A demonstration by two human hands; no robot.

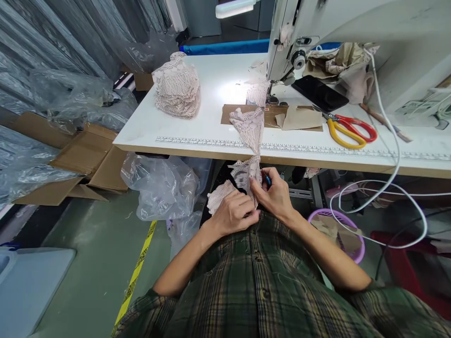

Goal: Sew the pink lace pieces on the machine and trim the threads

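Observation:
A strip of pale pink lace (249,126) runs from under the sewing machine (317,28) over the table's front edge down to my lap. My left hand (232,213) is closed on the lower end of that lace, just below the table edge. My right hand (275,195) pinches the lace beside it and also holds a small blue tool whose tip shows above the fingers. Both hands touch each other over my plaid shirt.
A pile of folded lace (177,87) sits on the white table (211,126). Yellow and red scissors (348,129), a black phone (320,93) and cardboard pieces (299,118) lie near the machine. Clear plastic bags (162,188), cardboard boxes (88,155) and a purple basket (338,234) stand on the floor.

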